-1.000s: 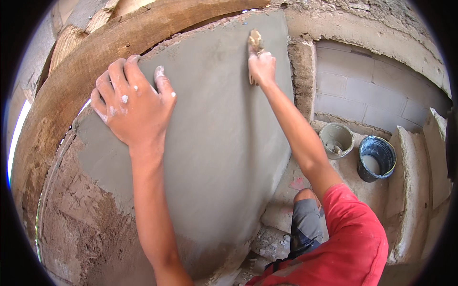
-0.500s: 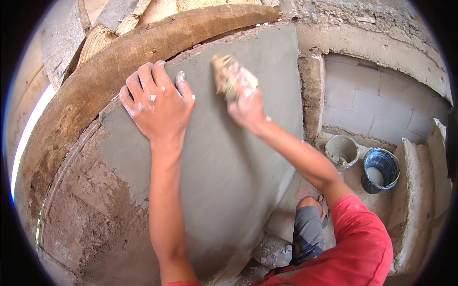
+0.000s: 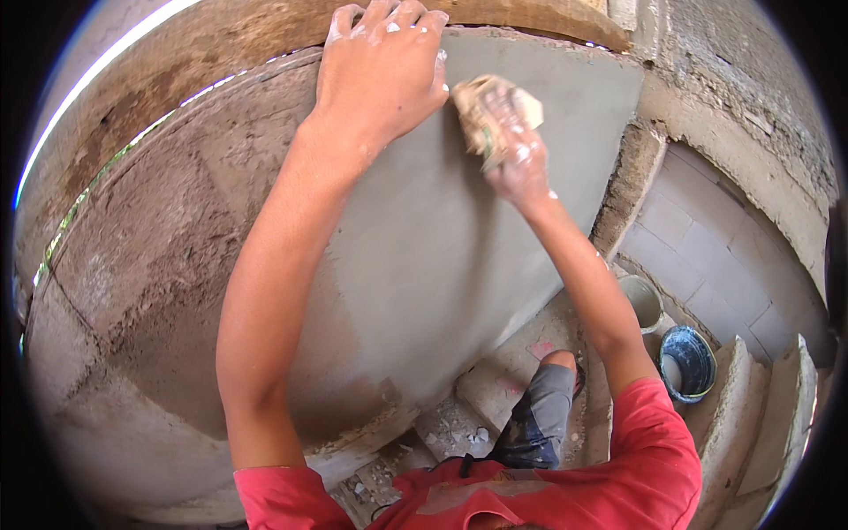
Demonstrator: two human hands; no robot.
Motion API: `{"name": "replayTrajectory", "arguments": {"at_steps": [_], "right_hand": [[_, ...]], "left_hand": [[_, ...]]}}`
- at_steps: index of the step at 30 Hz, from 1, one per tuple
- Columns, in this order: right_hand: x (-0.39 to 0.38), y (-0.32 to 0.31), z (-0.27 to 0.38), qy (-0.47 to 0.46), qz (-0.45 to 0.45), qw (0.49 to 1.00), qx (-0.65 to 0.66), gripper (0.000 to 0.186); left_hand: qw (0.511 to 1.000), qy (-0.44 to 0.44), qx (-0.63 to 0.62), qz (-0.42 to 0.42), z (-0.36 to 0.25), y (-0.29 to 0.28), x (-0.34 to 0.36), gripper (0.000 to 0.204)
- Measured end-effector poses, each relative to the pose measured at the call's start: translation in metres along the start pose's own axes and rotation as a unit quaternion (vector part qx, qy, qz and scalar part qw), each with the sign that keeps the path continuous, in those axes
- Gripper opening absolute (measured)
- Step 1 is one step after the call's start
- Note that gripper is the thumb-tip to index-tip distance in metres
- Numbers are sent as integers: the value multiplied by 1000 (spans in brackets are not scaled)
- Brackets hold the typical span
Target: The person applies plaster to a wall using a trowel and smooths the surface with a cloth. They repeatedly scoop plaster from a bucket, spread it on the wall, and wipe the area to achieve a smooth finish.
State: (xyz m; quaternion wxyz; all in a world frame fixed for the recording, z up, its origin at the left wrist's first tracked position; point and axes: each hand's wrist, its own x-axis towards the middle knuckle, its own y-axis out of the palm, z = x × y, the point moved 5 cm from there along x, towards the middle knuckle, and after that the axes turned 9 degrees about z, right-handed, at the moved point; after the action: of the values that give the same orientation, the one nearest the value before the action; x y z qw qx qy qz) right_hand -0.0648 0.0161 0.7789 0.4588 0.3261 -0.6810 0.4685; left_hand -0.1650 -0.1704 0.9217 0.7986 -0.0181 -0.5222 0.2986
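Note:
My right hand (image 3: 518, 159) is closed around a crumpled tan wad (image 3: 480, 117) of what may be paper or cloth, with a pale flat part showing at its right. It is held at the smooth grey wet plaster (image 3: 424, 230) on the wall, near the top; whether it touches cannot be made out. My left hand (image 3: 382, 66), spotted with white plaster, rests at the wall's top edge against the curved wooden board (image 3: 221, 44). Its fingers are bent and apart, with the tips hidden. Left of the plaster lies rough brown wall (image 3: 177, 238).
Below to the right stand a grey bucket (image 3: 643, 300), partly behind my right arm, and a dark bucket (image 3: 686, 362) with greyish liquid. Concrete slabs (image 3: 733, 406) stand beside them. Rubble (image 3: 455, 433) lies at the wall's foot. A block wall (image 3: 707, 238) is at the right.
The view has swung left, showing more brown wall. My left hand has moved right along the top edge, closer to my right hand, which still grips the wad on the upper plaster.

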Motion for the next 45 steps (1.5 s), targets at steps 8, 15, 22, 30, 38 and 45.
{"name": "replayTrajectory", "arguments": {"at_steps": [8,15,22,30,38,45], "right_hand": [[-56,33,97,-23,38,997,61,72],[18,10,64,260,-33,934,244,58],[-97,55,157,42,68,985,150,70],[-19,36,123,183,-106,955,208,76],[30,11,96,274,-129,905,297,52],[-46,32,155,66,-25,986,152,64]], "left_hand": [[994,1,30,-101,37,-54,-44,30],[995,16,43,-90,54,-49,-62,18],[990,23,9,-136,51,-46,-59,15],[988,-4,1,-154,48,-53,-60,10],[985,-16,4,-174,49,-48,-60,10],[981,-9,-14,-195,51,-46,-60,10]]}}
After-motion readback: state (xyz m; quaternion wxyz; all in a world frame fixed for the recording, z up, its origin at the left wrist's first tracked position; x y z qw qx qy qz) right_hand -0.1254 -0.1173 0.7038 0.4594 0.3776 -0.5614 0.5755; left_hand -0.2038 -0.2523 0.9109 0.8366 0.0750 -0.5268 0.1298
